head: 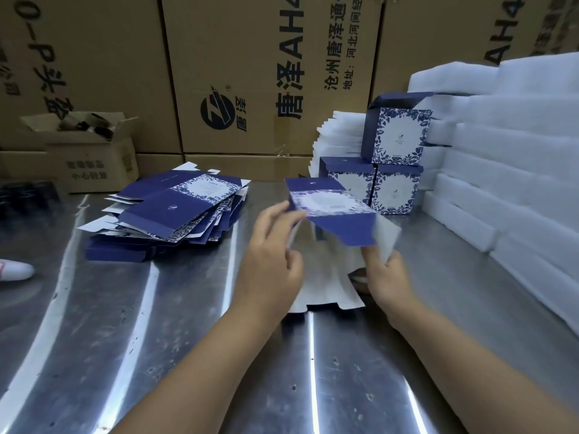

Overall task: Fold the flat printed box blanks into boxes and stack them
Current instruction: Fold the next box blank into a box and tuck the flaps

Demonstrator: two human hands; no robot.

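The shiny, scuffed stainless-steel worktop (188,339) carries a loose pile of flat navy-and-white floral-printed card box blanks (175,211) at the left rear. Behind that pile sits a small open brown cardboard carton (94,164). At the far left edge lies a white rounded object (14,270), cut off by the frame. Towards the right rear two folded navy floral boxes (394,192) stand side by side, touching. A third folded box (398,136) rests on top of them, its lid open. Just beside them, along the right, white foam blocks (501,183) are stacked in tiers.
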